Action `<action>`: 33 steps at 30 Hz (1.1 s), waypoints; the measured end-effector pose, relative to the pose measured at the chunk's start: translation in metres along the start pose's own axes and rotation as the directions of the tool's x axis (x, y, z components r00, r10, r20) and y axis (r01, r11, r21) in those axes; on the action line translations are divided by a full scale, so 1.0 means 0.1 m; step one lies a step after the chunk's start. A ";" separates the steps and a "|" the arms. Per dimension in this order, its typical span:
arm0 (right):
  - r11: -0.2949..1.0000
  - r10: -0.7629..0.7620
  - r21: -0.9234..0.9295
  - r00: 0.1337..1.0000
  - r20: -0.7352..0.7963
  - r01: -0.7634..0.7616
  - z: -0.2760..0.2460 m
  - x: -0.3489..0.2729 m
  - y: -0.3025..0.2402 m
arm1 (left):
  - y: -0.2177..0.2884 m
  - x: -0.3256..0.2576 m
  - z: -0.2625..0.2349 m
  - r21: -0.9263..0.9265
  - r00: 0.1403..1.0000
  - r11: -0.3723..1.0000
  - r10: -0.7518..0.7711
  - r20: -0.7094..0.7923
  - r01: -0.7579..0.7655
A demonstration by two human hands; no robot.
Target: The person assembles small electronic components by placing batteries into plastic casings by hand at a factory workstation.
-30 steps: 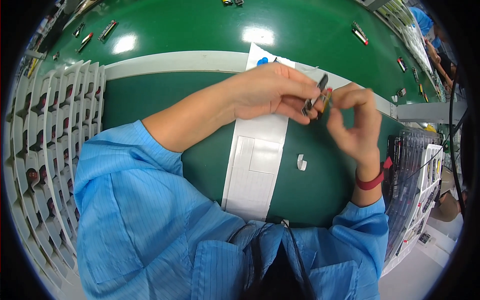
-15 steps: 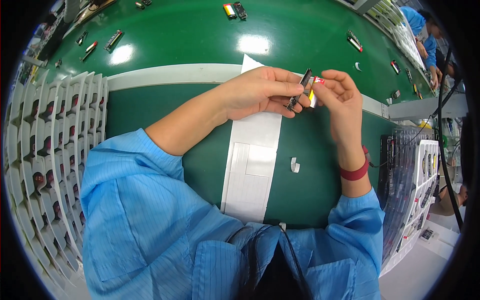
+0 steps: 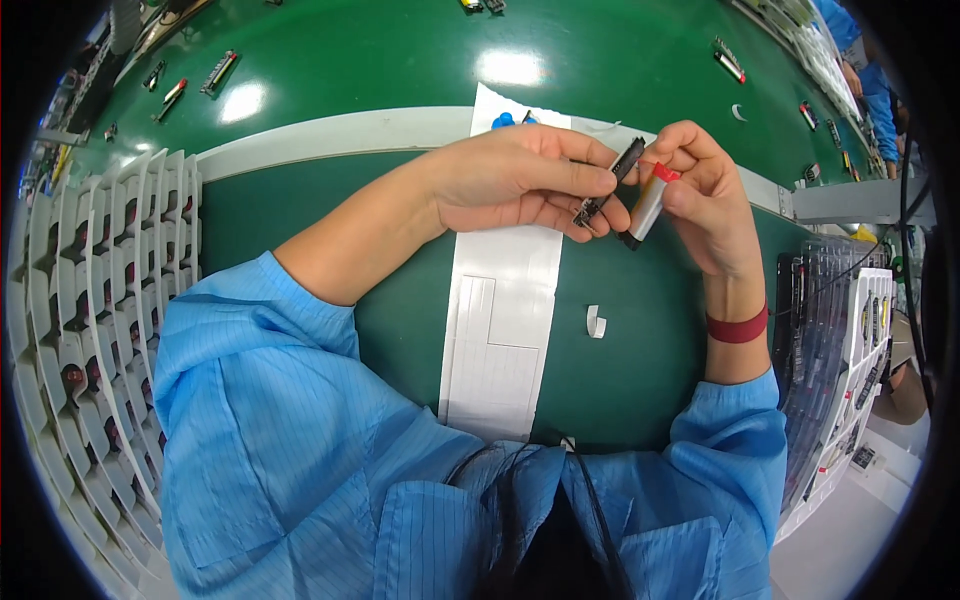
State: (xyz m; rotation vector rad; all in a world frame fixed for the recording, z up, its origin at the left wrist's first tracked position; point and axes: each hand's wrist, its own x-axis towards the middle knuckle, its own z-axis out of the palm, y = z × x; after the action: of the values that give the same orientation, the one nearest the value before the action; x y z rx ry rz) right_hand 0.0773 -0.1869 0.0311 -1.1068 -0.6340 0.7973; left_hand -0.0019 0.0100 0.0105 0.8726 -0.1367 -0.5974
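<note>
A slim black bar-shaped part (image 3: 610, 181) sits pinched in the fingers of the left hand (image 3: 520, 180), tilted with its upper end toward the right, held above the green work surface (image 3: 330, 60). Just beside it, nearly touching, a short silver cylinder with a red cap and a black lower end (image 3: 647, 205) is gripped between thumb and fingers of the right hand (image 3: 705, 205), cap end up. Both hands are closed around their pieces, meeting over the upper end of a white paper strip marked with rectangular outlines (image 3: 500, 330) that runs down the table toward the person. A small white curled tab (image 3: 596, 321) lies on the green just right of that strip, below the right hand. A dark red band (image 3: 738, 326) circles the right wrist, above a blue striped sleeve (image 3: 300, 430). Off to the left stands a white slotted rack (image 3: 90, 300) with small parts in its pockets; at the right edge, a dark tray of slim parts (image 3: 815, 330). More small cylinders (image 3: 218, 72) lie scattered across the far side.
</note>
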 end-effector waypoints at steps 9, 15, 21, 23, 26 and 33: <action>0.942 -0.123 -0.334 0.952 -0.279 0.024 0.22 -0.01 -0.04 | -0.05 0.01 0.19 0.247 0.920 0.958 0.223 -0.321 -0.146; 0.896 -0.186 -0.443 0.939 -0.290 0.041 0.21 0.00 -0.01 | -0.06 0.03 0.19 0.340 0.916 0.931 0.247 -0.317 -0.134; 0.910 -0.197 -0.412 0.926 -0.324 0.049 0.24 0.00 0.00 | -0.10 0.04 0.19 0.296 0.909 0.942 0.254 -0.329 -0.157; 0.908 -0.186 -0.416 0.926 -0.328 0.036 0.23 0.02 0.02 | -0.12 0.05 0.17 0.284 0.904 0.943 0.268 -0.333 -0.175; 0.897 -0.190 -0.441 0.925 -0.328 0.028 0.25 -0.01 -0.01 | -0.11 0.03 0.23 0.291 0.905 0.940 0.271 -0.328 -0.176; 0.891 -0.216 -0.450 0.924 -0.316 0.054 0.25 0.05 -0.01 | -0.10 0.05 0.17 0.302 0.916 0.940 0.254 -0.309 -0.159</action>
State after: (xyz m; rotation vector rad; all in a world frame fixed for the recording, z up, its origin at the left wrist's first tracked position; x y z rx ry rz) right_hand 0.0610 -0.1701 0.0407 -1.5544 -0.5834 0.3134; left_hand -0.0078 -0.0095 0.0136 1.2004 0.0086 -0.2191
